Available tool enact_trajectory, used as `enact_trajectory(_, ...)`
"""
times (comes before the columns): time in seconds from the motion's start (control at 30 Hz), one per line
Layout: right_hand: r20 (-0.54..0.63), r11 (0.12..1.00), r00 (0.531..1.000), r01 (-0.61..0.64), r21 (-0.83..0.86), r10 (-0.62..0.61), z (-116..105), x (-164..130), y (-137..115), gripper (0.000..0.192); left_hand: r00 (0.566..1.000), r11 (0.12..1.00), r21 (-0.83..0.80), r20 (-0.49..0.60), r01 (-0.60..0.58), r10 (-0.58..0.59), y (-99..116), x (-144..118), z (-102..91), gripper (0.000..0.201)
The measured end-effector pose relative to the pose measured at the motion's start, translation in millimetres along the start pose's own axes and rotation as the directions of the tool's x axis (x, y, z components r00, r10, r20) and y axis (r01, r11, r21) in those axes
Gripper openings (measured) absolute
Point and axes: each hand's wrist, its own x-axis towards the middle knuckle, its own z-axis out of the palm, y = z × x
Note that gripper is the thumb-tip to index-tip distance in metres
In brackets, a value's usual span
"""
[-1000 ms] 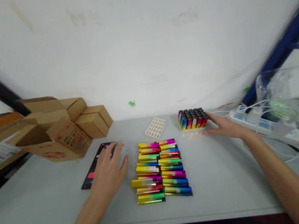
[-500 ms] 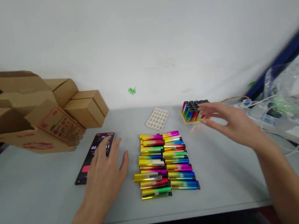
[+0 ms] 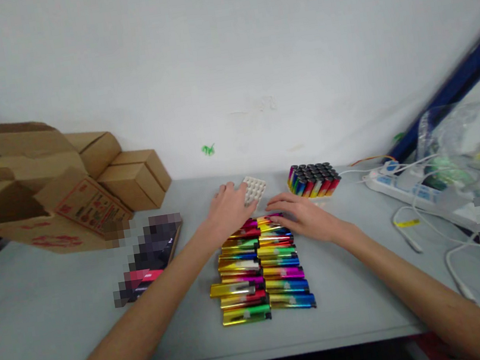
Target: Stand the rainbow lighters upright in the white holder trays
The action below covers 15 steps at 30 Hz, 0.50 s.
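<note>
a: where are your hands?

b: your left hand (image 3: 227, 207) lies palm down at the far end of the lighter rows (image 3: 257, 267), fingers loose and spread, tips touching the white tray (image 3: 255, 188). nothing gripped in it.

a: and the right?

b: your right hand (image 3: 302, 217) rests flat on the far right corner of the same rows, fingers apart, clamped on nothing.

a: the lighters themselves?

b: two columns lying flat mid-counter (image 3: 63, 326), metallic rainbow colours, running from near you out to your hands. the near-left ones stick out a little to the left.

a: what else?

b: a filled tray of upright lighters (image 3: 313, 180) stands far right of the white tray, just beyond your right hand, not touched. cardboard boxes (image 3: 65, 188) far left, a blurred-out flat object (image 3: 151, 264) left of the rows, a power strip (image 3: 403, 185) with white cables on the right.
</note>
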Motion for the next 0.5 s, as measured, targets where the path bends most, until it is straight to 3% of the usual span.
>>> enact_trajectory(0.1,-0.036,1.000,0.999,0.003,0.016,-0.002,-1.5,-4.7,5.9,0.028,0.997,0.997,0.056,0.043,0.056,-0.058,2.4,14.6,5.7,0.055)
enact_trajectory(0.27,-0.192,0.992,0.974,-0.124,-0.003,0.121,-18.9,-18.5,16.9,0.022,0.996,0.995,0.064,0.053,0.074,-0.078,8.8,20.3,4.9,0.064)
enact_trajectory(0.5,-0.172,0.958,0.965,-0.229,-0.173,0.200,-36.2,-53.7,39.1,0.021,0.995,1.000,-0.017,0.097,0.016,-0.014,19.4,28.9,4.3,0.068)
